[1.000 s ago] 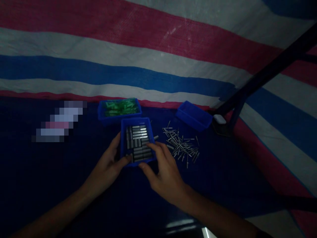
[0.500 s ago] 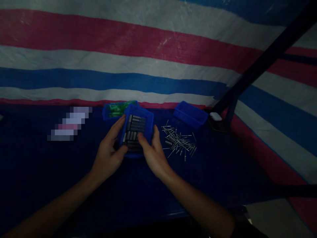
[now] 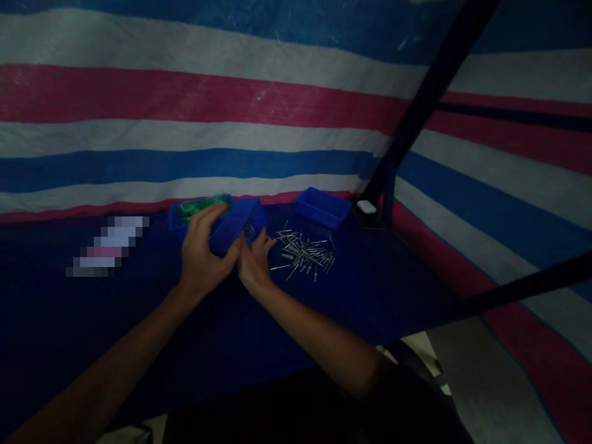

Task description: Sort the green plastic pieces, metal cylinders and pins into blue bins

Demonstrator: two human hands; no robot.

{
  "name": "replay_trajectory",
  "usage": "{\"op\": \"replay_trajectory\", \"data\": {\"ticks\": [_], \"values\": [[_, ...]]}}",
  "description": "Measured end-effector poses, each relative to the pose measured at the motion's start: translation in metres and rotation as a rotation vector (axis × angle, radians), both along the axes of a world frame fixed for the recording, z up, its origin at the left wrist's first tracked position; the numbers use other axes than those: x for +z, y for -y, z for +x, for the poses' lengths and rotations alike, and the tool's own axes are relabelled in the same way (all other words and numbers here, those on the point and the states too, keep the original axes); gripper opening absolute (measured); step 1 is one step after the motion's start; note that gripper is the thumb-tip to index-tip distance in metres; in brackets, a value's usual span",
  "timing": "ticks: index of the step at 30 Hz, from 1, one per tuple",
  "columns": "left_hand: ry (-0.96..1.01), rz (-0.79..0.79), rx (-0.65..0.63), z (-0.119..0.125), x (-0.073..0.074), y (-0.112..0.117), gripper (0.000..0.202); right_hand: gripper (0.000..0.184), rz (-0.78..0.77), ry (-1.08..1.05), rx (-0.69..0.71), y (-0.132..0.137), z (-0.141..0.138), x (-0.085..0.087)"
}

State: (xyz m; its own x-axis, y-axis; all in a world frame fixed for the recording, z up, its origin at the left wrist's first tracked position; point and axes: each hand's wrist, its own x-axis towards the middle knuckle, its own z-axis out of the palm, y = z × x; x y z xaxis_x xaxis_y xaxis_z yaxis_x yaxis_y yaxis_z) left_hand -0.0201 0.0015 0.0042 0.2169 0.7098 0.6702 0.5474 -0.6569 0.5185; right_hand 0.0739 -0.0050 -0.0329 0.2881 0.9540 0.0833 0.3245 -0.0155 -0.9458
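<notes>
My left hand [image 3: 203, 253] is wrapped round the left side of a blue plastic bin [image 3: 234, 225], its thumb at the near end. The bin is tipped towards the right, so mostly its outer wall shows. At its lower right, my right hand [image 3: 254, 264] holds the near end, with fingers by the opening. A few small metal pieces [image 3: 249, 230] show inside; the rest are hidden. Just right of this hand, a loose heap of thin silver pins like blind rivets [image 3: 305, 251] lies on the blue tabletop [image 3: 296, 333].
Behind the held bin stands another blue bin [image 3: 176, 221] with green wrapped material [image 3: 203, 207]. A third blue bin [image 3: 322, 208] sits at the back right, near a white rounded case [image 3: 366, 207] on a dark pad. Striped sheeting and a dark slanted pole [image 3: 423, 105] border the table.
The bin has been tipped from facing me to facing right, hiding most of the stacked metal pieces. My right hand has shifted to its near end. The view has swung right.
</notes>
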Motion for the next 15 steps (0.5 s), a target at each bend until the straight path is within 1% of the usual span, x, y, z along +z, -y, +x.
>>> {"op": "replay_trajectory", "data": {"ticks": [2, 3, 6, 8, 11, 13, 15], "values": [[0.158, -0.032, 0.025, 0.002, -0.006, 0.002, 0.057, 0.082, -0.097, -0.084, -0.056, 0.005, 0.000, 0.007], [0.222, -0.069, 0.010, 0.002, -0.011, 0.003, 0.057, 0.085, -0.083, -0.077, -0.048, 0.007, 0.000, 0.009], [0.363, -0.202, -0.070, 0.003, -0.024, 0.005, 0.052, 0.087, 0.059, -0.007, -0.013, 0.013, 0.002, 0.014], [0.501, -0.271, -0.091, 0.006, -0.031, 0.007, 0.047, 0.085, 0.107, -0.011, 0.009, 0.014, 0.003, 0.015], [0.736, -0.372, -0.026, 0.015, -0.039, 0.013, 0.039, 0.082, 0.054, -0.095, -0.027, 0.014, 0.002, 0.015], [0.800, -0.450, 0.001, 0.020, -0.041, 0.017, 0.038, 0.078, 0.047, -0.124, -0.094, 0.011, 0.001, 0.014], [0.791, -0.493, -0.017, 0.021, -0.042, 0.020, 0.040, 0.070, 0.085, -0.134, -0.163, 0.007, 0.000, 0.013]]}}
